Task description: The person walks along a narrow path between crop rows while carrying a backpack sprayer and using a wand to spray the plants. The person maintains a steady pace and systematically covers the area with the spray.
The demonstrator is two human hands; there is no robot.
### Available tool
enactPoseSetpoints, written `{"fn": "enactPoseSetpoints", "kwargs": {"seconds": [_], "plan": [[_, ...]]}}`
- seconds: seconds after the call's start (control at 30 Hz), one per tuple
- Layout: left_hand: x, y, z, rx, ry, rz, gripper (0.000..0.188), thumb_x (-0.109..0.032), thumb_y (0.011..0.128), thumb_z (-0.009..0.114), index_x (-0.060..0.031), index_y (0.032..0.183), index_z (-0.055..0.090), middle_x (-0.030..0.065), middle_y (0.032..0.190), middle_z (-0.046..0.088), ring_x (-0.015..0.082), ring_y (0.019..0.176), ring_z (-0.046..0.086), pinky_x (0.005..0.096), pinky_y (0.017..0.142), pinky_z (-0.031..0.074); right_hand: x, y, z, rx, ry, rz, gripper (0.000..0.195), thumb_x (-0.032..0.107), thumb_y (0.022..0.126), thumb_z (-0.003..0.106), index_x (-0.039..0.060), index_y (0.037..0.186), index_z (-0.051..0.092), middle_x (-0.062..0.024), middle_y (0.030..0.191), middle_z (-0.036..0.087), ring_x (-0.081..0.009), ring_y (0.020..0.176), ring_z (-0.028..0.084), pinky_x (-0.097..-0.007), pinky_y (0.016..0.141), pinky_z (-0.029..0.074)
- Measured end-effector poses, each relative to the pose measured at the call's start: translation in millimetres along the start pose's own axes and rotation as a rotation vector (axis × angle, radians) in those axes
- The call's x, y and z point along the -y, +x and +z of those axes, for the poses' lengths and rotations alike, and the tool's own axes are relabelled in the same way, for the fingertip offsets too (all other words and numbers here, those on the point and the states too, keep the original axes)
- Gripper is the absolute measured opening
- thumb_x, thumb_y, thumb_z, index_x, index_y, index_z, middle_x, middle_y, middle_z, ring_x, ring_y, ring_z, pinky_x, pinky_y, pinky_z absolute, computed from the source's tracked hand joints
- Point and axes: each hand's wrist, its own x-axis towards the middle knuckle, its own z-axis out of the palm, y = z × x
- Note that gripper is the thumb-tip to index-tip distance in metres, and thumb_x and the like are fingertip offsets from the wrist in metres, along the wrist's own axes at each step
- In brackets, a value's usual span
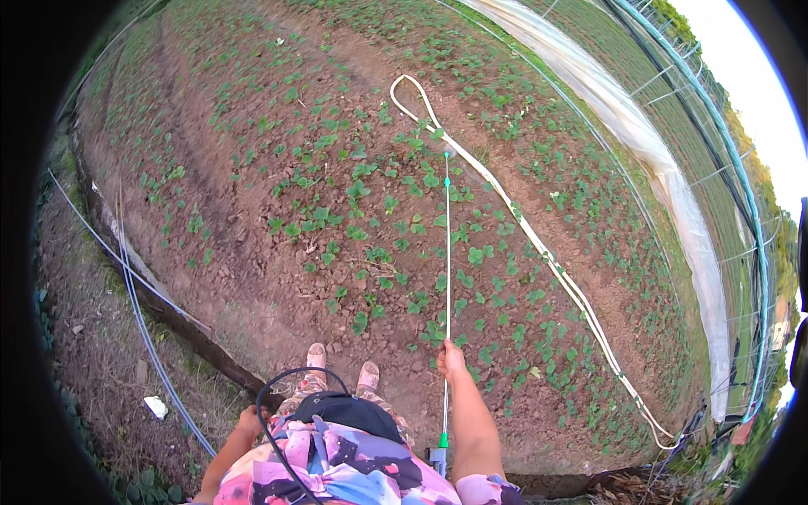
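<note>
My right hand [451, 360] grips the thin pale shaft of a spray wand [448, 265], which points away from me over the low plants. A green nozzle [446, 155] tips the wand, and a fine mist seems to hang around it. The wand's lower end, with a green collar and grey handle [438, 456], lies close to my body. At my left hip is my left hand [251, 419], its fingers partly hidden; whether it holds anything is unclear. A black hose [268, 404] arches past it and across my front. Below the wand, leafy green seedlings [360, 322] grow in brown soil.
A pale flat hose [524, 221] runs along the bed to my right and loops at its far end. Grey pipes [136, 297] cross the ditch [189, 347] at left. Plastic sheeting [656, 151] and a tunnel frame [726, 126] line the right side.
</note>
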Motion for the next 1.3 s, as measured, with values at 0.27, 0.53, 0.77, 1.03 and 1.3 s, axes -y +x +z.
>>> {"fn": "enactPoseSetpoints", "kwargs": {"seconds": [0.27,0.53,0.77,1.03,1.3], "plan": [[24,-9,0,-0.136,0.337,0.1,0.025,-0.012,0.076,0.057,0.0021,0.095,0.063,0.0119,0.076,0.064,0.0163,0.064,0.06,0.0304,0.058,0.049,27,46,12,-0.549,-0.813,-0.436,0.036,0.034,0.089,0.045,0.0014,0.09,0.06,-0.0182,0.083,0.061,-0.0327,0.082,0.058,-0.0428,0.073,0.044],[-16,-16,-12,-0.133,0.355,0.056,0.026,-0.015,0.076,0.06,0.0014,0.097,0.062,0.0117,0.077,0.063,0.018,0.064,0.059,0.0313,0.057,0.048,2,56,24,-0.587,-0.867,-0.414,0.037,0.036,0.089,0.044,0.003,0.086,0.058,-0.0141,0.073,0.058,-0.0289,0.067,0.056,-0.0392,0.059,0.044],[-37,51,-61,-0.024,0.338,0.051,0.026,-0.017,0.077,0.062,0.0005,0.097,0.061,0.011,0.077,0.062,0.0169,0.062,0.058,0.0297,0.052,0.047,6,6,39,0.113,0.202,0.104,0.029,0.039,0.092,0.039,0.012,0.08,0.043,0.0047,0.047,0.022,-0.0066,0.036,0.017,-0.0222,0.031,0.013],[-137,134,-142,0.104,0.426,0.112,0.023,-0.01,0.082,0.054,-0.0001,0.103,0.057,0.011,0.079,0.063,0.0158,0.062,0.059,0.0291,0.051,0.046,-4,-41,110,0.107,0.346,0.101,0.032,0.043,0.091,0.039,0.0135,0.081,0.045,0.0051,0.048,0.024,-0.0069,0.035,0.018,-0.0222,0.031,0.014],[-186,233,-270,0.13,0.275,0.016,0.02,-0.007,0.086,0.048,-0.0017,0.104,0.053,0.0107,0.081,0.062,0.0183,0.058,0.06,0.0303,0.046,0.048,-13,-21,226,-0.203,0.213,-0.002,0.029,0.037,0.093,0.038,0.0134,0.076,0.043,0.0038,0.048,0.027,-0.0079,0.035,0.021,-0.0236,0.031,0.015]]}}
